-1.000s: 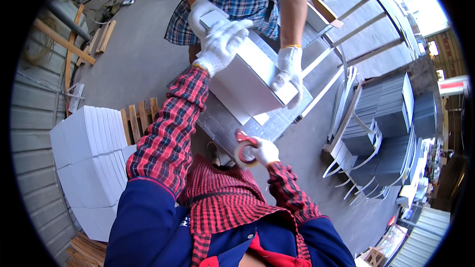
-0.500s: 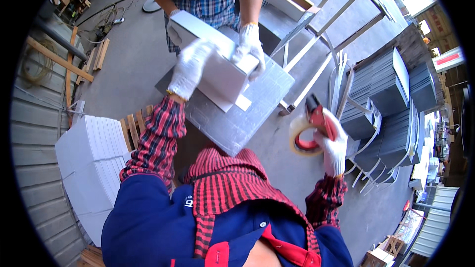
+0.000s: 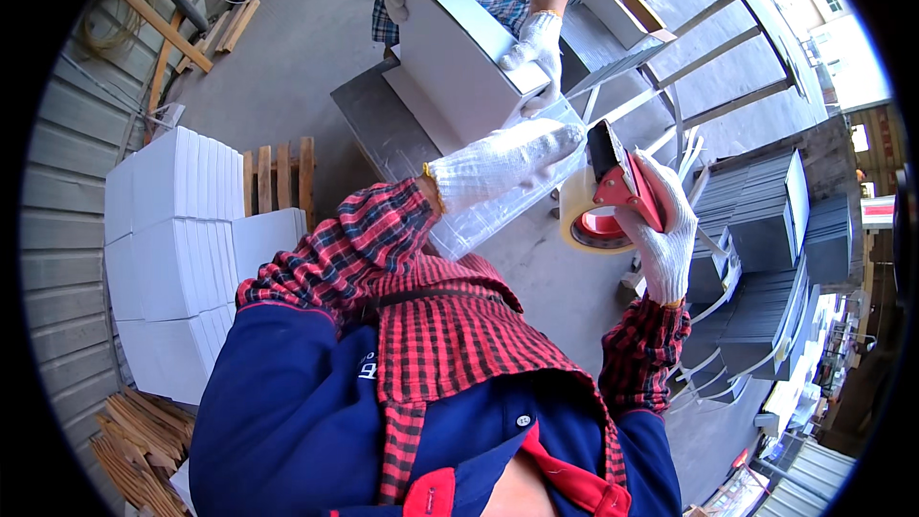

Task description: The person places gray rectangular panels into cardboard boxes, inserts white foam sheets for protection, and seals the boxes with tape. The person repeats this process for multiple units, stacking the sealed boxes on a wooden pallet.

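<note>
My right hand (image 3: 667,235), in a white knit glove, grips a red tape dispenser (image 3: 632,190) with a dark blade end, raised right of the table. A roll of clear tape (image 3: 586,215) sits on it. My left hand (image 3: 507,161), also gloved, reaches across with its fingertips pressed together close to the blade end; whatever lies between them is too small to make out. Beyond it, a co-worker's gloved hands (image 3: 538,56) hold a tall white carton (image 3: 469,62) on a grey metal-topped table (image 3: 369,115).
Stacked white cartons (image 3: 172,258) stand at my left, beside a wooden pallet (image 3: 278,177). To the right are strapped bundles of grey sheets (image 3: 766,196). An open carton (image 3: 622,10) lies at the far right of the table, near metal rails (image 3: 708,14).
My left hand has left the carton and moved right to the tape dispenser. The dispenser has turned, its blade end now toward my left hand. The view has shifted.
</note>
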`<action>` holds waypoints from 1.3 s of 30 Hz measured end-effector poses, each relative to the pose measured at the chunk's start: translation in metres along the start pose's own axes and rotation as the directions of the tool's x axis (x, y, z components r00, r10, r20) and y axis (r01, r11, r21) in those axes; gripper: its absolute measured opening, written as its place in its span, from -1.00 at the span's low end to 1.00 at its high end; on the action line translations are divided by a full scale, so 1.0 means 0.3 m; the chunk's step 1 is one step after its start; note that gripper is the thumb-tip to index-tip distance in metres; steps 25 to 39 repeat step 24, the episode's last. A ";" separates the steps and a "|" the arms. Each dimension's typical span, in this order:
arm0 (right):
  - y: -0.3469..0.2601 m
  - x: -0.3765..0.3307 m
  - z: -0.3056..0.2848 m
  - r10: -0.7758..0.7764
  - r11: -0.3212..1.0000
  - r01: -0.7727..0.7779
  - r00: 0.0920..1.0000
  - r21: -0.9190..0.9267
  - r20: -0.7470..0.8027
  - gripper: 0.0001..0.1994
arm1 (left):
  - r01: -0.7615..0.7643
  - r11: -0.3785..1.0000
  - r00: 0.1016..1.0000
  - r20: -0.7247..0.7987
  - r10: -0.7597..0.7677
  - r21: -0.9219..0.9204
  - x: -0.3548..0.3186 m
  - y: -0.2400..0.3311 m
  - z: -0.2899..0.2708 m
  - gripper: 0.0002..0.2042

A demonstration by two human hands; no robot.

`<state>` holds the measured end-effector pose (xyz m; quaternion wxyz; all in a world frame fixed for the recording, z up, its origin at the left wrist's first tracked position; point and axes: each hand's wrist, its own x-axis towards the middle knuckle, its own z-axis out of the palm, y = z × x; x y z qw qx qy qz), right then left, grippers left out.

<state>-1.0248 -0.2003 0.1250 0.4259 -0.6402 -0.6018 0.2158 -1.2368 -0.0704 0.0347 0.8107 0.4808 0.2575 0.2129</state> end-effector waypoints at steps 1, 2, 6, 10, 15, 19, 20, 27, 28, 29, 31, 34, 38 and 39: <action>-0.002 0.005 0.006 -0.005 1.000 0.005 1.000 0.013 -0.001 -0.42 | -0.164 0.970 0.986 0.032 0.161 0.177 0.012 -0.022 -0.018 -0.61; -0.007 0.011 0.007 -0.001 1.000 0.001 1.000 -0.008 -0.005 -0.43 | -0.321 0.885 0.947 0.096 0.307 0.337 0.013 -0.009 -0.016 -0.62; -0.022 0.039 0.031 0.018 1.000 -0.018 0.999 -0.017 -0.026 -0.43 | -0.114 0.986 0.983 0.154 0.095 0.119 0.039 0.061 -0.039 -0.62; -0.029 0.075 0.082 0.095 0.994 -0.092 0.994 0.051 -0.057 -0.42 | -0.187 0.943 0.966 0.226 0.126 0.276 0.060 0.128 -0.104 -0.60; -0.082 0.155 0.156 0.106 0.994 -0.108 0.991 -0.019 -0.085 -0.42 | -0.209 0.891 0.973 0.180 0.147 0.403 0.010 0.287 -0.140 -0.50; -0.118 0.221 0.210 0.126 0.991 -0.129 0.988 -0.035 -0.093 -0.43 | -0.336 0.826 0.920 0.346 0.185 0.452 0.156 0.189 -0.326 -0.53; -0.110 0.231 0.219 0.099 0.992 -0.105 0.991 -0.064 -0.084 -0.42 | -0.390 0.756 0.900 0.390 0.194 0.526 0.180 0.199 -0.342 -0.54; -0.126 0.284 0.271 0.041 0.983 -0.055 0.996 -0.178 -0.080 -0.42 | -0.272 0.902 0.890 0.444 0.103 0.336 0.239 0.168 -0.454 -0.46; -0.126 0.284 0.271 0.041 0.983 -0.055 0.996 -0.178 -0.080 -0.42 | -0.272 0.902 0.890 0.444 0.103 0.336 0.239 0.168 -0.454 -0.46; -0.126 0.284 0.271 0.041 0.983 -0.055 0.996 -0.178 -0.080 -0.42 | -0.272 0.902 0.890 0.444 0.103 0.336 0.239 0.168 -0.454 -0.46; -0.126 0.284 0.271 0.041 0.983 -0.055 0.996 -0.178 -0.080 -0.42 | -0.272 0.902 0.890 0.444 0.103 0.336 0.239 0.168 -0.454 -0.46; -0.126 0.284 0.271 0.041 0.983 -0.055 0.996 -0.178 -0.080 -0.42 | -0.272 0.902 0.890 0.444 0.103 0.336 0.239 0.168 -0.454 -0.46; -0.126 0.284 0.271 0.041 0.983 -0.055 0.996 -0.178 -0.080 -0.42 | -0.272 0.902 0.890 0.444 0.103 0.336 0.239 0.168 -0.454 -0.46; -0.126 0.284 0.271 0.041 0.983 -0.055 0.996 -0.178 -0.080 -0.42 | -0.272 0.902 0.890 0.444 0.103 0.336 0.239 0.168 -0.454 -0.46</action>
